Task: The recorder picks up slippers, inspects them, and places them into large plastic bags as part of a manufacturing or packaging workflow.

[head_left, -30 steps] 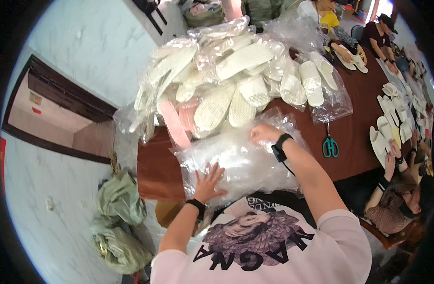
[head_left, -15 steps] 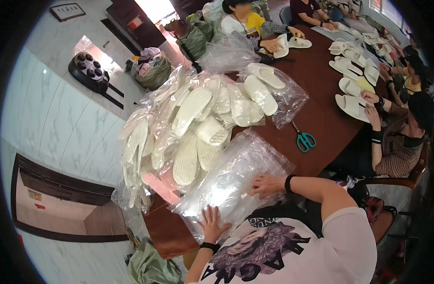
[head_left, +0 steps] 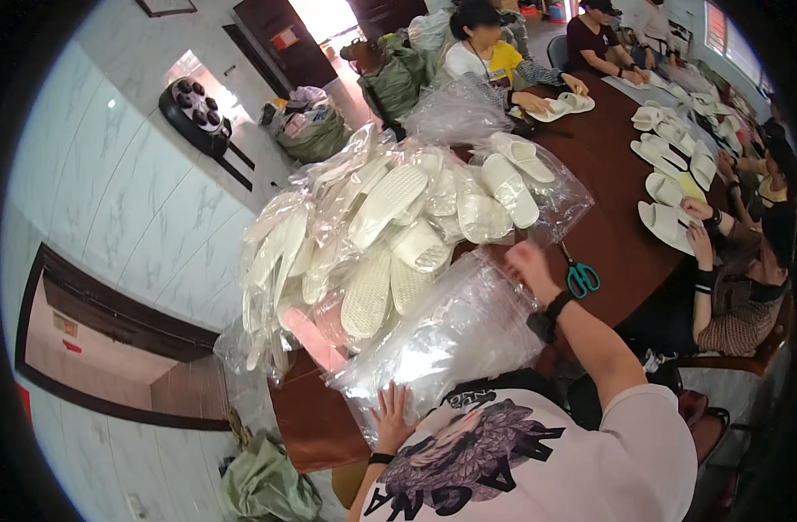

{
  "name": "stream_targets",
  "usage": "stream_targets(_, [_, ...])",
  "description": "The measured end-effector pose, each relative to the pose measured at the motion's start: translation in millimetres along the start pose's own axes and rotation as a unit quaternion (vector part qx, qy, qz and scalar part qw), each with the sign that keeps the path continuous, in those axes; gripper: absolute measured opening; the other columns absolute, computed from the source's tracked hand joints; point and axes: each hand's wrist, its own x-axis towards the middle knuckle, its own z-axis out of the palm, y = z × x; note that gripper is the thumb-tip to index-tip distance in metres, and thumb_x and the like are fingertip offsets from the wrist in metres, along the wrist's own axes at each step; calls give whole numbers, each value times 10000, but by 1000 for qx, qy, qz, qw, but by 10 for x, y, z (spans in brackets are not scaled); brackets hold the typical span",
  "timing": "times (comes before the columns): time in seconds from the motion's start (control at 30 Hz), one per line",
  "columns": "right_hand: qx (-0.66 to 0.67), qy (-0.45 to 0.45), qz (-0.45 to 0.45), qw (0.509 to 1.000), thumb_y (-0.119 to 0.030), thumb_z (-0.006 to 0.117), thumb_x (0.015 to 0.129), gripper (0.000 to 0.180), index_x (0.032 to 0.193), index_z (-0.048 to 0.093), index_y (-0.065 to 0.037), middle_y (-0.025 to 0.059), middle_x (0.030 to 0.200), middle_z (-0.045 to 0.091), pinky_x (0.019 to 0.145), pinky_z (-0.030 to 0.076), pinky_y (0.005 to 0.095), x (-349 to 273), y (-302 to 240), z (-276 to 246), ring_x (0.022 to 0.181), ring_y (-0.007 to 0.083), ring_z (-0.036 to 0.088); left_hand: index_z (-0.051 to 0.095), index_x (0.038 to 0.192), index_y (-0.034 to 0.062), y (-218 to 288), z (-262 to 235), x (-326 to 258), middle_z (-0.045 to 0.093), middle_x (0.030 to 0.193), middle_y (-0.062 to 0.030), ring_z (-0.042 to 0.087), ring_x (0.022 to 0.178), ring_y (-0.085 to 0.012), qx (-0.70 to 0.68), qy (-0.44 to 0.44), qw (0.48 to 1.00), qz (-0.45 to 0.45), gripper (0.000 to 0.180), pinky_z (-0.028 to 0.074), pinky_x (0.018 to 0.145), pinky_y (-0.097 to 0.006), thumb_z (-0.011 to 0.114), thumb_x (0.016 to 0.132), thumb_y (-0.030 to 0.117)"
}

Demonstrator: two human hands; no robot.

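Note:
A stack of clear plastic bags [head_left: 442,326] lies along the near edge of the brown table. Flat on its near left end rests my left hand [head_left: 392,420], fingers spread. At the far right corner of the stack is my right hand [head_left: 531,264], smeared by motion, so its fingers and anything in them cannot be made out. Just beyond the bags rises a heap of white slippers [head_left: 388,207], many wrapped in clear plastic. A pink slipper [head_left: 314,339] pokes out at the heap's near left. Teal-handled scissors [head_left: 583,280] lie right of my right hand.
Across the brown tablecloth [head_left: 620,252], a person in yellow and white [head_left: 503,65] handles white slippers. Along the right side sit other people, with loose white slippers [head_left: 668,224] before them. A green sack [head_left: 268,483] stands on the floor at lower left.
My right hand has lifted from the middle of the bags and moved to their far right corner. My left hand stays put. The person across has lowered a slipper to the table.

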Motion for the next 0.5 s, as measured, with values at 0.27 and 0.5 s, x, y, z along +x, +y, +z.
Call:
stream_targets(0.27, [39, 419, 42, 906, -190, 735, 848, 249, 947, 576, -27, 58, 929, 582, 750, 466, 319, 849, -54, -1231, 848, 185, 564, 437, 1455, 247, 69, -461, 7, 305, 1569, -47, 192, 1463, -377, -36, 5, 999, 35, 760, 112, 1051, -765, 689, 804, 549])
stream_targets(0.5, [20, 64, -214, 975, -132, 592, 939, 78, 952, 590, -55, -14, 900, 561, 802, 488, 264, 681, -2010, -365, 818, 77, 548, 603, 1252, 147, 143, -926, -12, 670, 1148, -88, 620, 1075, -287, -96, 111, 988, 44, 371, 278, 1012, -671, 667, 901, 250])
